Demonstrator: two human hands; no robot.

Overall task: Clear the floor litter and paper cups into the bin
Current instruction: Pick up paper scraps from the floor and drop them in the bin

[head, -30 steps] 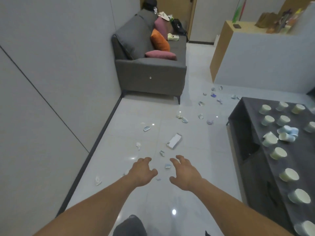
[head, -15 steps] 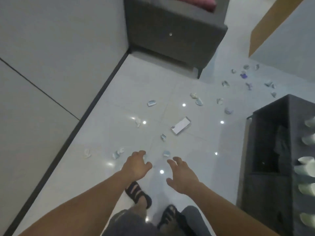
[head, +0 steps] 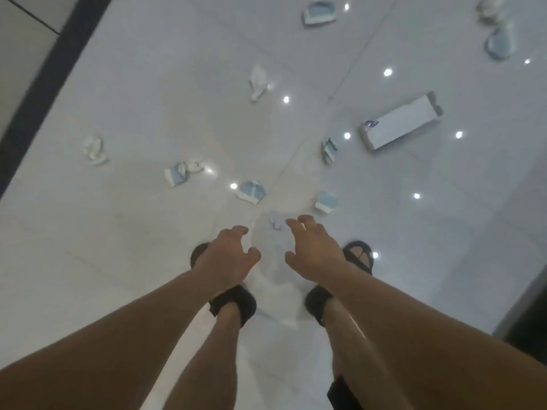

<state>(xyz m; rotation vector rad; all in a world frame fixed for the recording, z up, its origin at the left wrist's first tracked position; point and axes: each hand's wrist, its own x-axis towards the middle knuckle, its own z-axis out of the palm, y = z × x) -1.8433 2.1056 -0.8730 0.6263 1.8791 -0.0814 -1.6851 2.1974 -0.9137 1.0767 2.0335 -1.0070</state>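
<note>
Several crumpled blue-and-white paper scraps lie on the glossy white floor. A small pale scrap (head: 276, 221) sits just beyond my fingertips, between both hands. Farther out are a blue scrap (head: 252, 191), another blue scrap (head: 325, 201) and a flat white box (head: 399, 124). My left hand (head: 229, 257) and my right hand (head: 312, 250) hang above the floor with fingers loosely curled, holding nothing. No bin or paper cup is in view.
My two feet in black sandals (head: 233, 303) stand under my hands. A dark skirting strip (head: 44, 75) and the wall run along the left. A dark cabinet edge (head: 527, 318) shows at the lower right. More scraps lie at the top right (head: 500, 42).
The view has tipped from the room down to the floor at my feet. Both hands have dropped closer to the litter; sofa and cup table have left the view.
</note>
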